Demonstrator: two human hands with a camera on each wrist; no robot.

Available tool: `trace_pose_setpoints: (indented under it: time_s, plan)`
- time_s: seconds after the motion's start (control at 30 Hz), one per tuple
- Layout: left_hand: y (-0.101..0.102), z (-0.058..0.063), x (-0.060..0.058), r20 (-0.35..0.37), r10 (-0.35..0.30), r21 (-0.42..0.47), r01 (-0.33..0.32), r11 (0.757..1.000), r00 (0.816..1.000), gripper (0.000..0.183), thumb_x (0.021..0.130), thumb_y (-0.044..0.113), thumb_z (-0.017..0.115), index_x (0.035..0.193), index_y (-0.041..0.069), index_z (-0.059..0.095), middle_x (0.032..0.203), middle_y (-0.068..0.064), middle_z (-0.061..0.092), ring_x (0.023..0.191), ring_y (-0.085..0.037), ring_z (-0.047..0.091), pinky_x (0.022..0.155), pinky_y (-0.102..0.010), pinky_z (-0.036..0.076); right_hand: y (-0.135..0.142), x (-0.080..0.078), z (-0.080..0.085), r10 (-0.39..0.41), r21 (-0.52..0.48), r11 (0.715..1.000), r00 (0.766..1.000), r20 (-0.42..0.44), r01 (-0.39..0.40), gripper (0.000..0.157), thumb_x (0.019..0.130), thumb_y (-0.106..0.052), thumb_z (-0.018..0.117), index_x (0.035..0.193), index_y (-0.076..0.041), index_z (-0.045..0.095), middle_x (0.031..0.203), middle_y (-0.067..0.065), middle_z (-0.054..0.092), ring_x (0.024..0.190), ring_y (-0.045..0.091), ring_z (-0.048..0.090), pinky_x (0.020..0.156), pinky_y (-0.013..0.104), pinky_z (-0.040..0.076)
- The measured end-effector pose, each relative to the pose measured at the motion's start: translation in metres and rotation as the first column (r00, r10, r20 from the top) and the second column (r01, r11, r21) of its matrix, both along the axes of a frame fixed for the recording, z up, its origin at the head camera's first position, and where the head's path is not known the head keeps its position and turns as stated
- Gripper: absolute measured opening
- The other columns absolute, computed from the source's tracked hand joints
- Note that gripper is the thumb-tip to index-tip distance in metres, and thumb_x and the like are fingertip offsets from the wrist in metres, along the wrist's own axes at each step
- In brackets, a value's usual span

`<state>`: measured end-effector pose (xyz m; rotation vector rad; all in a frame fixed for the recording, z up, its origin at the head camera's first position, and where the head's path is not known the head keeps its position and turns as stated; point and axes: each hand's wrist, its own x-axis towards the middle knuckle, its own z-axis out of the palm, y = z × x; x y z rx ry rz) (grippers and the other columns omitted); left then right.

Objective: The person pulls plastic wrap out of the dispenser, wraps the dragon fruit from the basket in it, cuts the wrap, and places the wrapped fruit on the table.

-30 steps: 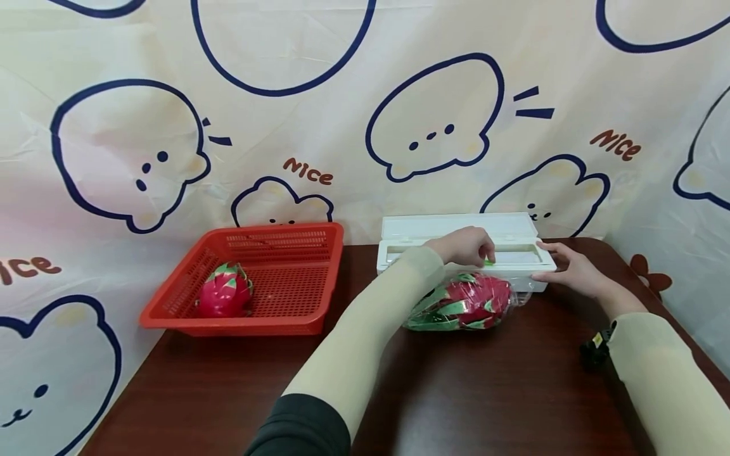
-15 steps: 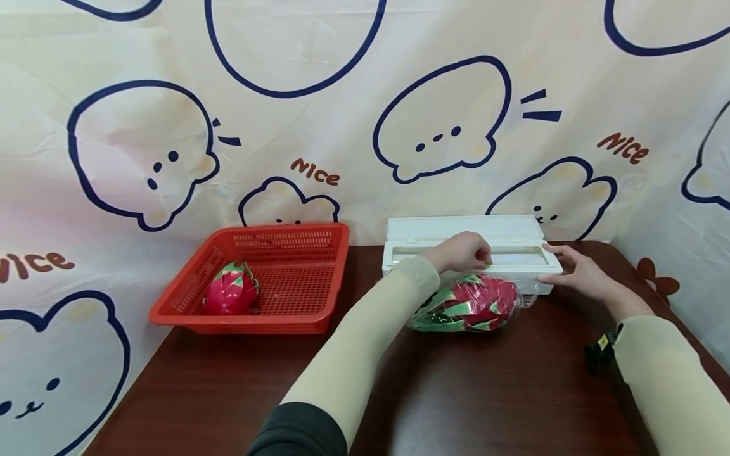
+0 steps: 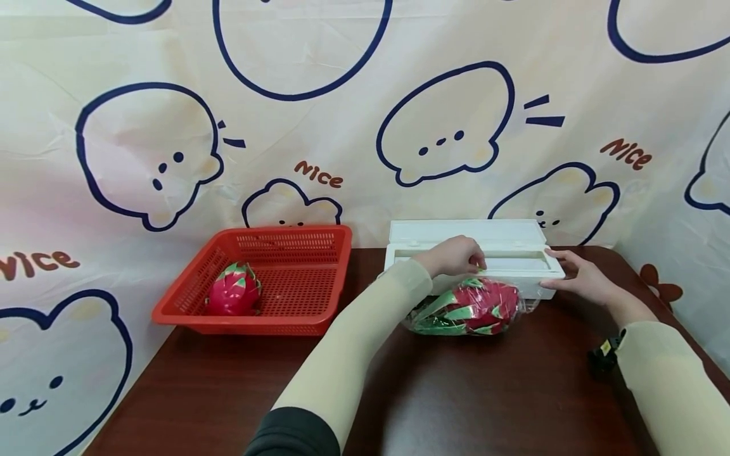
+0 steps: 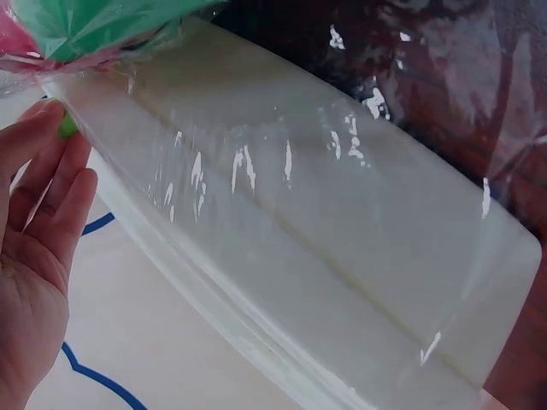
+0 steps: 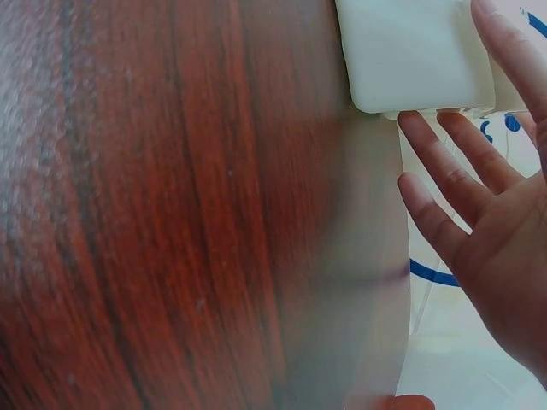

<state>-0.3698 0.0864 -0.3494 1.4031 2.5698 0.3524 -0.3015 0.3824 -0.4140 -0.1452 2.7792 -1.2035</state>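
Observation:
A white cling film dispenser (image 3: 516, 269) stands at the back right, its lid (image 3: 467, 232) raised. In the head view my left hand (image 3: 454, 254) is over its front edge. The left wrist view shows that hand pinching a small green slider (image 4: 67, 126) on the edge. My right hand (image 3: 584, 278) holds the dispenser's right end, fingers on top and thumb at the front; in the right wrist view its fingers (image 5: 440, 162) are spread against that end. Clear film (image 4: 256, 179) hangs over the dispenser's front and wraps a dragon fruit (image 3: 481, 307) lying before it.
Left of the dispenser is a red plastic basket (image 3: 296, 326) with another dragon fruit (image 3: 232, 291) inside. Brown table (image 3: 456, 392) shows in front. A printed cloth (image 3: 342, 126) hangs close behind. The table's right edge lies just beyond my right hand.
My left hand has slid a little leftward along the dispenser's front edge with the green slider. The right hand keeps its place on the end. The head view has shifted slightly.

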Motion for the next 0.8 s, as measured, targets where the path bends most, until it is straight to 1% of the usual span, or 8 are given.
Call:
trace_pose_setpoints:
  time_s: [0.23,0.47,0.57,0.7,0.8]
  plan:
    - [-0.007,0.007,-0.001,-0.022,-0.02,-0.016,0.02,1.0,1.0,0.015,0.093,0.011,0.066,0.104,0.012,0.076,0.092,0.005,0.068,0.081,-0.006,0.057,0.075,-0.016,0.044,0.002,-0.001,0.002,-0.001,0.005,1.0,1.0,0.003,0.001,0.095,0.089,-0.041,0.07,0.154,-0.002,0.012,0.142,0.041,0.023,0.125,0.056,0.028,0.094,0.074,0.028]
    - [-0.014,0.008,0.001,-0.024,-0.024,-0.045,0.023,0.999,0.999,0.015,0.093,0.01,0.066,0.104,0.01,0.076,0.091,0.003,0.068,0.08,-0.007,0.058,0.074,-0.017,0.044,-0.001,0.002,0.002,0.012,-0.004,1.0,1.0,0.001,-0.012,0.093,0.09,-0.038,0.069,0.154,-0.002,0.012,0.142,0.042,0.022,0.123,0.056,0.03,0.094,0.073,0.03]
    - [-0.024,0.009,0.0,-0.008,-0.015,-0.056,0.015,0.998,1.0,0.014,0.092,0.01,0.067,0.103,0.01,0.076,0.092,0.002,0.068,0.08,-0.008,0.057,0.073,-0.018,0.045,-0.003,0.001,-0.001,0.019,-0.012,1.0,1.0,0.006,-0.019,0.093,0.09,-0.038,0.069,0.154,-0.003,0.012,0.143,0.042,0.022,0.124,0.056,0.029,0.094,0.073,0.029]
    - [-0.04,0.011,-0.004,-0.022,0.011,-0.083,-0.013,0.996,1.0,0.011,0.09,0.008,0.069,0.098,0.011,0.077,0.09,0.003,0.067,0.08,-0.009,0.056,0.073,-0.019,0.045,-0.004,0.001,0.0,0.018,-0.015,1.0,1.0,0.017,-0.017,0.095,0.089,-0.04,0.07,0.154,-0.003,0.01,0.143,0.041,0.021,0.125,0.056,0.027,0.094,0.074,0.028]
    - [-0.05,0.013,-0.005,-0.031,0.014,-0.096,-0.017,0.995,0.999,0.01,0.089,0.007,0.07,0.096,0.01,0.077,0.088,0.002,0.067,0.079,-0.01,0.056,0.073,-0.02,0.045,-0.003,0.002,0.0,0.012,-0.009,1.0,1.0,0.016,-0.012,0.095,0.09,-0.039,0.069,0.154,-0.002,0.01,0.142,0.042,0.021,0.124,0.057,0.027,0.093,0.075,0.027]
